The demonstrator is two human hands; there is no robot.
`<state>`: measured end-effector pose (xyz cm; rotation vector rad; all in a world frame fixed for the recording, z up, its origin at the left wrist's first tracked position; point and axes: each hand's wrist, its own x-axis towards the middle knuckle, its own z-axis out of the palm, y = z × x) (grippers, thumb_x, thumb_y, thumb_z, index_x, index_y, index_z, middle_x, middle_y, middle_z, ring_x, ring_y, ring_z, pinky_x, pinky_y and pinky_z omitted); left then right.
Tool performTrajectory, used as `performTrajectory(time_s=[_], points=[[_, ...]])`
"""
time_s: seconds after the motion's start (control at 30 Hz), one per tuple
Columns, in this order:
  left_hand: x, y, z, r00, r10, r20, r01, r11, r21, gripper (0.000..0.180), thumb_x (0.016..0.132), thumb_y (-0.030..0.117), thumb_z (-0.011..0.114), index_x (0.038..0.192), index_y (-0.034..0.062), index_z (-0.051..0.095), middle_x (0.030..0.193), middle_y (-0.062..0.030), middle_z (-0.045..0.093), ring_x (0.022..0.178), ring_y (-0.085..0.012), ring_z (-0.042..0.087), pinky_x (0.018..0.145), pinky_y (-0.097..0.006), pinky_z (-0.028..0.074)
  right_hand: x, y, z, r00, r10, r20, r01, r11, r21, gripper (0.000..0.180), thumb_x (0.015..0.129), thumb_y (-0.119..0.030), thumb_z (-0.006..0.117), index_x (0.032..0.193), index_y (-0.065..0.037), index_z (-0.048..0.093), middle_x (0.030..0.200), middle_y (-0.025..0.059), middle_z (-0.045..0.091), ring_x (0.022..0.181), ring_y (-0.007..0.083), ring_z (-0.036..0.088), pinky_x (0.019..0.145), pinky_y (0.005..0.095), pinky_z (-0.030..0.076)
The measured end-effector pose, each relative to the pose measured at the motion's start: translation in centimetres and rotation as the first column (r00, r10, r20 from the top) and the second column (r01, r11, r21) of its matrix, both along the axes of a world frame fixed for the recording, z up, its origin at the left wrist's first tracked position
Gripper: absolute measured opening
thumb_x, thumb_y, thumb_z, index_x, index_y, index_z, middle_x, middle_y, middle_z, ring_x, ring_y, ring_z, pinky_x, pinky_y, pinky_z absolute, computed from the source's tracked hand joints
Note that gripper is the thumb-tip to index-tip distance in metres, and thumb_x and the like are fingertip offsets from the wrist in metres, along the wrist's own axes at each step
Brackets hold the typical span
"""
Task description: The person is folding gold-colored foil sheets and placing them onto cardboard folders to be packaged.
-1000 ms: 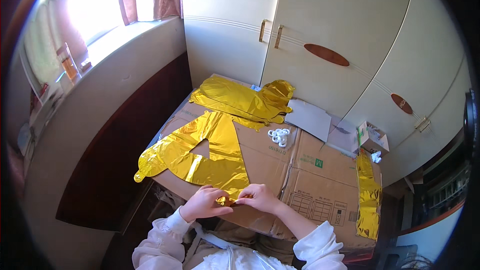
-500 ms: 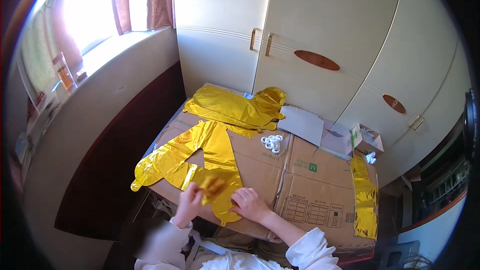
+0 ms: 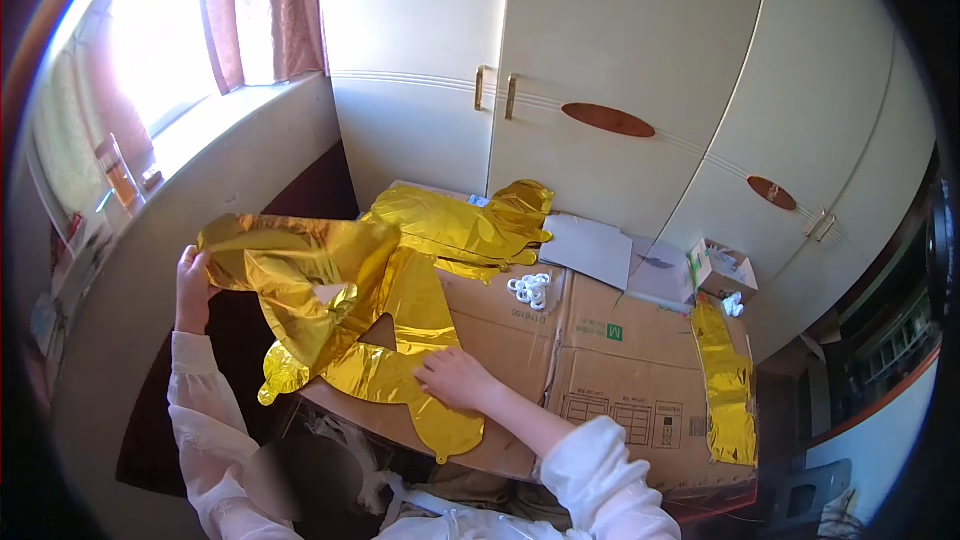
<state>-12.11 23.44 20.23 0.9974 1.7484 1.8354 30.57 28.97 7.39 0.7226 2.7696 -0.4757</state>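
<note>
A flat gold foil balloon (image 3: pixel 340 310) hangs half off the left side of a brown cardboard box top (image 3: pixel 600 370). My left hand (image 3: pixel 192 285) is raised out to the left and grips the balloon's lifted end. My right hand (image 3: pixel 452 378) lies palm down on the balloon's lower part, pinning it to the cardboard. More gold foil balloons (image 3: pixel 460 225) are piled at the far side of the box. A narrow gold foil strip (image 3: pixel 725 380) lies along the box's right edge.
A small cluster of white rings (image 3: pixel 530 290) sits mid-box. White sheets (image 3: pixel 590 248) and a small open white carton (image 3: pixel 722 268) lie at the back right. White cupboard doors (image 3: pixel 620 90) stand behind. A window ledge (image 3: pixel 190 200) runs along the left.
My left hand has swung up and out to the left, lifting one end of the gold balloon off the cardboard. My right hand stays low on the balloon's lower part.
</note>
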Motion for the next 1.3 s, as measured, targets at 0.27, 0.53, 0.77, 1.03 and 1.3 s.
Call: performTrajectory(time_s=[0.27,0.53,0.77,1.03,1.3], points=[[-19.2,0.8,2.5,0.988,0.147,0.043,-0.153,0.936,0.318,0.017,0.098,0.022,0.052,0.099,0.0061,0.056,0.087,-0.0009,0.06,0.073,-0.01,0.059,0.053,-0.026,0.048,-4.3,2.7,-2.9,0.968,-0.166,-0.188,0.214,0.936,0.279,0.075,0.095,-0.062,0.037,0.153,-0.016,0.029,0.159,0.0132,0.026,0.148,0.0315,0.019,0.12,0.0524,0.011],[-24.9,-4.4,22.6,0.966,0.217,-0.138,-0.128,0.872,0.473,0.031,0.097,0.026,0.054,0.115,0.0005,0.059,0.103,-0.0097,0.064,0.092,-0.0189,0.063,0.074,-0.032,0.051,-4.1,2.6,-4.3,0.935,-0.238,-0.262,0.303,0.92,0.247,0.074,0.095,-0.061,0.04,0.152,-0.015,0.031,0.159,0.0132,0.024,0.149,0.0307,0.016,0.12,0.0529,0.011],[5.4,-1.1,17.7,0.553,-0.08,-0.829,0.057,0.997,-0.058,0.023,0.092,0.014,0.054,0.11,0.0004,0.057,0.095,-0.0155,0.064,0.081,-0.0287,0.064,0.068,-0.041,0.051,-2.2,2.9,-6.5,0.652,-0.382,-0.655,0.412,0.904,-0.117,0.064,0.097,-0.054,0.046,0.141,-0.008,0.045,0.152,0.0169,0.034,0.144,0.0316,0.027,0.117,0.0502,0.022],[35.4,-3.9,-2.8,-0.112,-0.326,-0.939,0.528,0.781,-0.334,0.013,0.08,0.014,0.063,0.088,0.0096,0.053,0.06,-0.0033,0.051,0.044,-0.0193,0.056,0.039,-0.038,0.042,11.1,-3.9,-5.2,0.021,-0.739,-0.673,-0.39,0.614,-0.687,0.065,0.097,-0.033,0.058,0.15,-0.012,0.028,0.148,0.0135,0.04,0.135,0.0283,0.041,0.103,0.044,0.043],[51.0,-9.1,-8.1,-0.181,-0.619,-0.764,0.88,0.244,-0.407,0.032,0.086,0.028,0.066,0.102,0.0026,0.055,0.087,-0.0116,0.066,0.076,-0.025,0.069,0.059,-0.036,0.055,28.6,-10.9,-1.6,-0.175,-0.946,-0.274,-0.072,0.29,-0.954,0.076,0.084,0.004,0.066,0.148,-0.015,0.031,0.132,0.0139,0.05,0.12,0.0219,0.052,0.103,0.0346,0.045]])
